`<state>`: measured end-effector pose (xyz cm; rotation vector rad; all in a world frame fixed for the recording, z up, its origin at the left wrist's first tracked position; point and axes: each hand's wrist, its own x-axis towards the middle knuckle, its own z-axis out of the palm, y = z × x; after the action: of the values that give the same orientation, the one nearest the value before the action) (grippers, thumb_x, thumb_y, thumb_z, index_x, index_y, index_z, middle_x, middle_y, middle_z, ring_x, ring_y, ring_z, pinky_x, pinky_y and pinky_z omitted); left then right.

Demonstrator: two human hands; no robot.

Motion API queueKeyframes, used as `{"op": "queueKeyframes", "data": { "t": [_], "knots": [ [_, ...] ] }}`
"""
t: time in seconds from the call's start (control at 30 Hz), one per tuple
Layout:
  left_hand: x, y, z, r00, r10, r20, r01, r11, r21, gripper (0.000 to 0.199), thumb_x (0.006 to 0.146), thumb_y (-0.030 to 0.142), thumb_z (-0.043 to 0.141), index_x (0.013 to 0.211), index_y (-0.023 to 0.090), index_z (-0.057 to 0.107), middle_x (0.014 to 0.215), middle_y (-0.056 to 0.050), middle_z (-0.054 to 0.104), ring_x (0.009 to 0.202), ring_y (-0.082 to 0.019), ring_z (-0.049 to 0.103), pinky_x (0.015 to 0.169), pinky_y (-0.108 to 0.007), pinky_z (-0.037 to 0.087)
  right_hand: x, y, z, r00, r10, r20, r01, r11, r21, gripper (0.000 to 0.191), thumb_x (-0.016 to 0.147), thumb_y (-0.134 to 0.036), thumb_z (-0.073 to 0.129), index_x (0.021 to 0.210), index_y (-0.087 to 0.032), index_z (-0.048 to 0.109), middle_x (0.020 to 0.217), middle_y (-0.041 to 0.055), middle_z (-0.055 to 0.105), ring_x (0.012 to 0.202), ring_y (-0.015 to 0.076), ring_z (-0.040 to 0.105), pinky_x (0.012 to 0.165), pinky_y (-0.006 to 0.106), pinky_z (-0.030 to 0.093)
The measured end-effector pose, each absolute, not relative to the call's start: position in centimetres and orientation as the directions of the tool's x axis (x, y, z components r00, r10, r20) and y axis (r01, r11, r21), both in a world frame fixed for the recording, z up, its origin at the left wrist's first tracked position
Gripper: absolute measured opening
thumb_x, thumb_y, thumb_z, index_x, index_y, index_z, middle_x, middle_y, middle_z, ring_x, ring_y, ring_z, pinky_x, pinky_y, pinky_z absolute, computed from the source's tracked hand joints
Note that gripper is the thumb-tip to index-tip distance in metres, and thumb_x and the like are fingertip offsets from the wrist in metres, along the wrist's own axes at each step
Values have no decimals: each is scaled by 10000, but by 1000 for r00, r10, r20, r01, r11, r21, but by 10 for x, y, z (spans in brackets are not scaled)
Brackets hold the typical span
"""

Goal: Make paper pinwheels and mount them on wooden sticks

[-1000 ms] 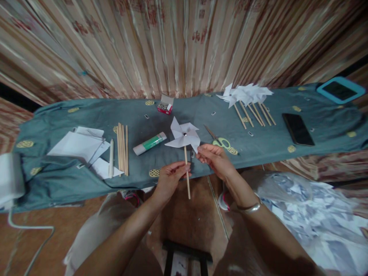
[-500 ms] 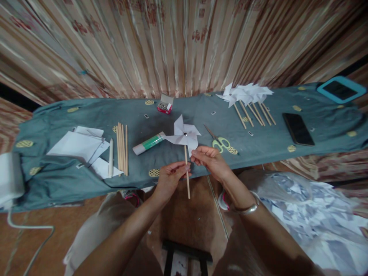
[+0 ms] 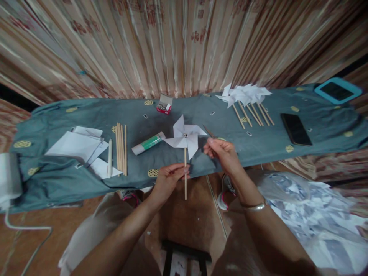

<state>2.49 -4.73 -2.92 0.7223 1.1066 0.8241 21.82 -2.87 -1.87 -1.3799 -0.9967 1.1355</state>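
Observation:
My left hand (image 3: 171, 177) pinches the wooden stick of a white paper pinwheel (image 3: 185, 132) held upright over the table's front edge. A round metal pin shows at the pinwheel's centre. My right hand (image 3: 221, 152) is just right of the pinwheel, fingers curled together and apart from the paper; whether it holds anything is too small to tell. It covers most of the scissors, whose blades (image 3: 208, 131) stick out behind it. A glue stick (image 3: 148, 143) lies left of the pinwheel, with a small red box of pins (image 3: 164, 105) behind.
On the left lie wooden sticks (image 3: 121, 149), a white pen-like tool (image 3: 110, 158) and paper sheets (image 3: 76, 145). Several pinwheels (image 3: 247, 94) and a phone (image 3: 296, 129) lie to the right, with a blue-framed device (image 3: 337, 90) beyond. A bag of paper scraps (image 3: 313, 211) is at lower right.
My right hand has moved right, off the pinwheel's lower blade, and now covers the scissors' handles. The pinwheel has turned slightly while my left hand keeps its hold on the stick.

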Motion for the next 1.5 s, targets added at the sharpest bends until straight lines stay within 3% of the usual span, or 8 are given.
{"op": "queueKeyframes", "data": {
  "t": [0.2, 0.33, 0.87, 1.5],
  "knots": [
    [23, -46, -30, 274, 860, -431, -150, 481, 864, 294, 512, 362, 873, 722, 175, 789, 672, -24, 748, 570, -118, 643, 608, -221, 525, 234, -23, -19, 468, 882, -61, -131, 2, -991, 368, 649, -562, 782, 716, -207, 711, 715, 5, 708, 551, 80, 529, 534, 215, 412],
    [24, -46, -31, 290, 869, -401, -99, 444, 891, 253, 554, 345, 843, 733, 174, 792, 699, -28, 753, 585, -130, 651, 630, -240, 538, 232, -22, -17, 410, 909, -82, -166, -14, -986, 358, 616, -534, 810, 769, -219, 731, 745, 4, 720, 619, 97, 591, 582, 221, 458],
    [23, -45, -30, 282, 877, -389, -95, 429, 898, 236, 557, 335, 850, 726, 181, 791, 700, -33, 758, 581, -143, 660, 622, -254, 556, 220, -20, -14, 301, 940, -160, -257, -82, -963, 349, 521, -485, 879, 657, -204, 723, 623, -7, 695, 529, 71, 527, 536, 216, 423],
    [20, -42, -31, 201, 908, -369, -112, 395, 912, 320, 549, 394, 871, 755, 166, 784, 804, -64, 781, 603, -170, 695, 662, -296, 586, 208, -28, -16, 224, 963, -149, -176, -111, -978, 351, 563, -526, 841, 669, -218, 712, 654, 6, 726, 543, 104, 547, 559, 254, 436]
  ]
}}
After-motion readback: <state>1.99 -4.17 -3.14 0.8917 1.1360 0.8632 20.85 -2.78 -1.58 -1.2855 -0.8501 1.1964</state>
